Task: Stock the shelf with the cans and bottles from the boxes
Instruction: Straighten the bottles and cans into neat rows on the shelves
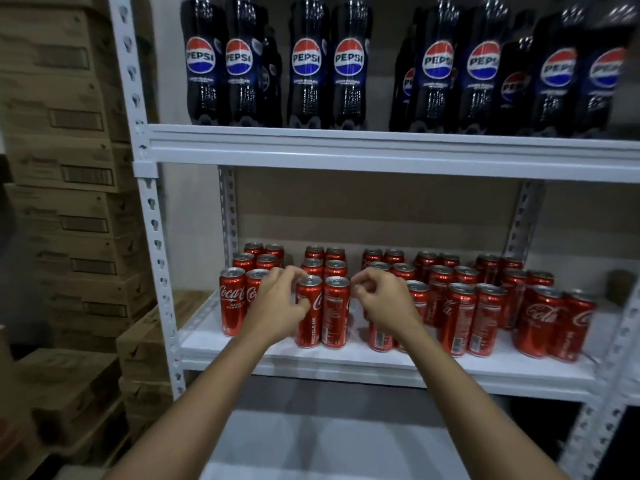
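Red Coca-Cola cans stand in paired rows on the middle shelf (346,358). My left hand (278,303) is at the front can (309,317) of the second row; its thumb lies on the can's side and its fingers curl over the rim. My right hand (384,301) hovers just right of the neighbouring front can (336,315), fingers curled, holding nothing. It hides part of the cans (379,336) behind it. More cans (554,323) fill the right side. Dark Pepsi bottles (306,60) line the upper shelf (381,150).
Stacked cardboard boxes (69,168) rise along the left of the white metal rack, and more boxes (145,341) sit low beside its post (152,237). A lower shelf board (329,441) lies beneath my forearms. The rack's right post (609,393) stands at the right edge.
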